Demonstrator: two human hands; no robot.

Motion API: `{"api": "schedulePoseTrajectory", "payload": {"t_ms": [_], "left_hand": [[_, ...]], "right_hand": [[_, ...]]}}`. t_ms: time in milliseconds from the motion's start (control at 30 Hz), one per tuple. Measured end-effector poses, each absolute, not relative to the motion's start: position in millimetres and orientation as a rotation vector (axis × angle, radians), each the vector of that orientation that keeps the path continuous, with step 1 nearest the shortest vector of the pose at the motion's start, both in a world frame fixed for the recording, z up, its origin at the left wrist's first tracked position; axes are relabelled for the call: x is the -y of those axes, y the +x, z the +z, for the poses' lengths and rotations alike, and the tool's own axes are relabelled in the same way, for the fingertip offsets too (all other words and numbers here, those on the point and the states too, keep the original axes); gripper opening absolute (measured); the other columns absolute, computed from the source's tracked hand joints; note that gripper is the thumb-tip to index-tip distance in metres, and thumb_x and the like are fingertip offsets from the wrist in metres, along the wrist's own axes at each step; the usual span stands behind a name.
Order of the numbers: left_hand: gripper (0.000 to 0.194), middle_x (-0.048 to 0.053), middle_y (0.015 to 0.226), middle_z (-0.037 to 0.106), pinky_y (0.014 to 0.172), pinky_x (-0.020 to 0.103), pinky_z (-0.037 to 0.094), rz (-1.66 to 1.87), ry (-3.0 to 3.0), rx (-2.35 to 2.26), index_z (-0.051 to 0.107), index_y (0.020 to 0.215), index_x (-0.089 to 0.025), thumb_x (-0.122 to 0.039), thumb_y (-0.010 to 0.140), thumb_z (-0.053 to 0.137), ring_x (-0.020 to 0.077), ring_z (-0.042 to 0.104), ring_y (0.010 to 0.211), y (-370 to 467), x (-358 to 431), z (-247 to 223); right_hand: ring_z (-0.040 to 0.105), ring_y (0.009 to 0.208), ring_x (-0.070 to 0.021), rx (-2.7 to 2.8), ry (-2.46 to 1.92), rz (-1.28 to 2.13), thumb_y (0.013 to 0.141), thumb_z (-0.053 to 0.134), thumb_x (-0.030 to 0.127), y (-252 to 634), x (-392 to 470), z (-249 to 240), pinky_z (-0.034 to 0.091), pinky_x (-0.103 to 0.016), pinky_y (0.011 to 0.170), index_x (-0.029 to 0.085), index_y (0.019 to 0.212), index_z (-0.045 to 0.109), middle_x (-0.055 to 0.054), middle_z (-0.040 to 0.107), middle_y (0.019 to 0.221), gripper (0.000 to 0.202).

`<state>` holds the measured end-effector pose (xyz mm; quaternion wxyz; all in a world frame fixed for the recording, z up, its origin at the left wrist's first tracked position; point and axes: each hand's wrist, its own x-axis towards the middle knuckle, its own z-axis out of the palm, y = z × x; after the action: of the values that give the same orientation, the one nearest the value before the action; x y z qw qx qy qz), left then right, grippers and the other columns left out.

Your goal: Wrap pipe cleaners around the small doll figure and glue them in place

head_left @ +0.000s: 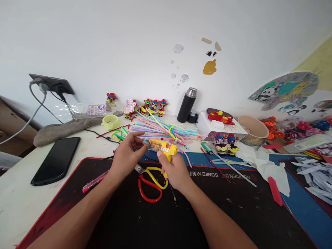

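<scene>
A yellow glue gun (166,148) with a patterned barrel is gripped in my right hand (176,169), its nozzle turned left. My left hand (129,152) is closed at the nozzle end, thumb and fingers drawn together. What it pinches there, if anything, is too small to make out. Under both hands lie scissors (149,200) with one red and one yellow handle loop, on a black mat (129,224). A thin dark cord hangs below the glue gun's handle. Behind the hands lies a bundle of pastel pipe cleaners (160,126).
Left are a black phone (55,160), a pink pen (95,181) and a roll of yellow-green tape (111,121). A black thermos (187,105) stands at the wall near several small figures (154,106). To the right are a white box (207,126), a bowl (252,127) and paper strips (316,180).
</scene>
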<state>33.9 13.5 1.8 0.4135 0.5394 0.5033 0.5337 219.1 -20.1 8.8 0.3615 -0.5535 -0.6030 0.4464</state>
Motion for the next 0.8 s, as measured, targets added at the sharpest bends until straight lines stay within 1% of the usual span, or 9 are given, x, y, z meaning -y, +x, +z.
{"api": "schedulePoseTrajectory", "payload": {"t_ms": [233,400,567,800], "left_hand": [[0.053,0.000,0.088,0.066,0.082,0.038,0.058,1.339,1.347,-1.284,0.066,0.121,-0.020,-0.038,0.074,0.083,0.0210,0.069,0.085,34.4,-13.3,4.3],[0.054,0.000,0.089,0.066,0.081,0.037,0.058,1.347,1.336,-1.286,0.066,0.121,-0.020,-0.037,0.073,0.084,0.0206,0.069,0.084,33.6,-13.6,5.4],[0.058,0.000,0.086,0.066,0.080,0.036,0.057,1.332,1.306,-1.285,0.065,0.121,-0.019,-0.038,0.070,0.085,0.0211,0.069,0.084,31.5,-16.5,3.7],[0.057,0.000,0.087,0.066,0.081,0.037,0.058,1.323,1.302,-1.279,0.066,0.121,-0.020,-0.039,0.070,0.085,0.0215,0.070,0.085,30.7,-18.4,1.1]], "right_hand": [[0.051,0.037,-0.0113,1.570,-1.432,1.133,0.100,0.053,0.056,220.3,20.3,6.7,0.039,-0.023,0.044,0.022,0.058,0.051,0.001,0.054,0.047,0.054],[0.051,0.037,-0.0120,1.524,-1.473,1.146,0.098,0.055,0.057,221.0,18.5,3.3,0.038,-0.023,0.041,0.022,0.059,0.052,0.001,0.053,0.046,0.053],[0.050,0.036,-0.0117,1.479,-1.404,1.209,0.096,0.059,0.059,221.7,18.8,4.0,0.037,-0.022,0.039,0.022,0.063,0.053,0.003,0.052,0.047,0.050],[0.049,0.037,-0.0115,1.491,-1.361,1.245,0.096,0.058,0.058,220.5,21.2,3.1,0.036,-0.022,0.039,0.022,0.068,0.054,0.003,0.053,0.048,0.046]]}}
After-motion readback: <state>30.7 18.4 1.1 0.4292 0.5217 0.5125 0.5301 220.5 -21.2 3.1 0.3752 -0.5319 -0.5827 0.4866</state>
